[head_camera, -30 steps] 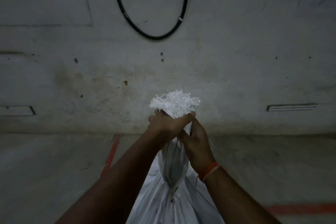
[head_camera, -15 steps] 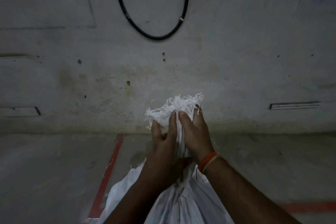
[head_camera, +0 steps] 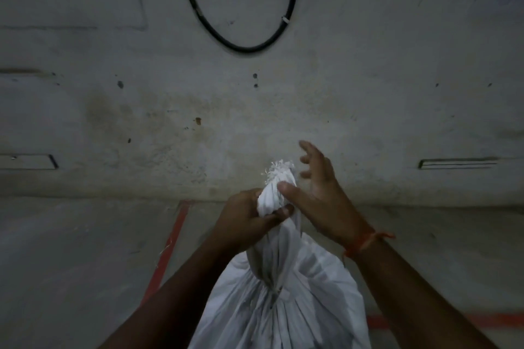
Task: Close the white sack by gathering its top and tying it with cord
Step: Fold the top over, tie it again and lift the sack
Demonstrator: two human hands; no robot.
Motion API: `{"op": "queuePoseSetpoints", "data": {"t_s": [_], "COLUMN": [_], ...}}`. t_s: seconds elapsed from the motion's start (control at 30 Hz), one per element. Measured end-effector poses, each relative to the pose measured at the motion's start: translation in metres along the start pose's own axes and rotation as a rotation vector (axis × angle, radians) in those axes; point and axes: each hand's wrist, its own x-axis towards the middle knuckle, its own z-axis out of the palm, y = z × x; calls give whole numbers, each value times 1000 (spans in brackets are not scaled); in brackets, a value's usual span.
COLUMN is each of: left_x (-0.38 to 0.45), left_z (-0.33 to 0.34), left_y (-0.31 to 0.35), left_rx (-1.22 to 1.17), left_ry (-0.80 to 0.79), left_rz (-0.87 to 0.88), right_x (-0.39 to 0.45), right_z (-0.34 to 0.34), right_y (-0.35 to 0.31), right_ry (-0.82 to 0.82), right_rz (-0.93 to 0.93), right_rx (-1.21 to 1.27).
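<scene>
The white sack [head_camera: 286, 306] stands upright at the bottom centre, its top twisted into a narrow neck with a frayed tuft [head_camera: 279, 171] sticking up. My left hand [head_camera: 246, 221] is closed around the neck just below the tuft. My right hand [head_camera: 320, 193] hovers beside the tuft on the right, fingers spread, its thumb tip touching the cloth. An orange thread is tied around my right wrist. I cannot make out any cord.
A stained concrete wall [head_camera: 255, 110] rises just beyond the sack, with a black cable loop [head_camera: 243, 47] hanging on it. Red painted lines [head_camera: 170, 244] run across the grey floor left of the sack and at the lower right.
My right hand has let go of the sack top and opened beside it. My left hand shifted up to grip the neck, and the frayed top is squeezed much narrower.
</scene>
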Motion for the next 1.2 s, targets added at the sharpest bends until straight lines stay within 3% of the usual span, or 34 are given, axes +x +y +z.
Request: {"op": "queuePoseSetpoints", "data": {"t_s": [0.07, 0.13, 0.23, 0.47, 0.63, 0.7, 0.8, 0.9, 1.03, 1.13, 1.2], "left_x": [3, 4, 5, 18, -3, -25, -44, -41, -33, -29, -30], "left_z": [-2, -1, 2, 8, 8, 10, 19, 22, 26, 29, 32], "left_y": [-2, -2, 4, 15, 12, 7, -3, -10, -13, -24, -30], "left_rx": [-128, -239, -278, -205, 252, 127, -14, -87, 5, -21, -125], "left_ry": [-34, -72, -68, -191, 91, 116, 7, -69, -90, 11, 92], "left_rz": [-77, -192, -374, -595, -317, -142, -4, -38, -39, -131, -237], "right_x": [-13, -23, -25, -10, -3, -1, -1, -2, -6, -15, -31], "right_z": [8, 21, 30, 32, 46, 52, 58, 64, 64, 66, 66], "right_y": [10, 22, 27, 38, 48, 50, 47, 51, 59, 56, 57], "right_ry": [-184, -269, -232, -110, -50, -44, -87, -182, -171, -156, -93], "right_rz": [-35, 33, 159, 328, 551, 632, 745, 780, 812, 748, 541], "right_rx": [37, 176, 382, 390, 654, 742, 910, 1029, 1063, 789, 511]}}
